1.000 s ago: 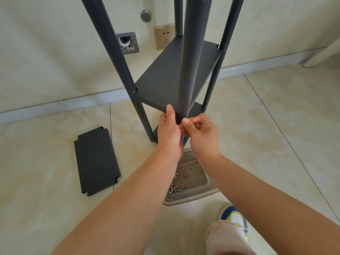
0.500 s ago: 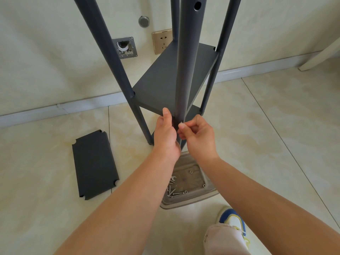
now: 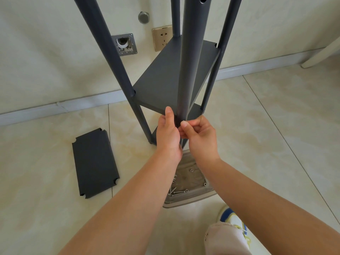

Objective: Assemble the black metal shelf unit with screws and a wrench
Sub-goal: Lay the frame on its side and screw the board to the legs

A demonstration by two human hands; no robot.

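Note:
The black shelf unit stands on the floor with several upright poles. Its near pole [image 3: 191, 70] passes the front corner of a mounted shelf [image 3: 161, 83], and a lower shelf [image 3: 196, 112] shows behind it. My left hand [image 3: 168, 133] grips that corner joint from the left, thumb lying straight up the pole. My right hand [image 3: 200, 137] pinches a small part at the front of the pole, at the joint. The part looks like a screw and is mostly hidden by my fingertips. No wrench is visible in either hand.
A loose black shelf panel [image 3: 93, 162] lies flat on the tiles to the left. A grey tray [image 3: 184, 204] holding several screws [image 3: 176, 191] sits under my forearms. The wall has a socket [image 3: 161, 38] behind the unit. My shoe [image 3: 233, 219] is at lower right.
Both hands stay at the same joint on the near pole. My right fingers have shifted slightly around the pinched part, and the view has drifted a little.

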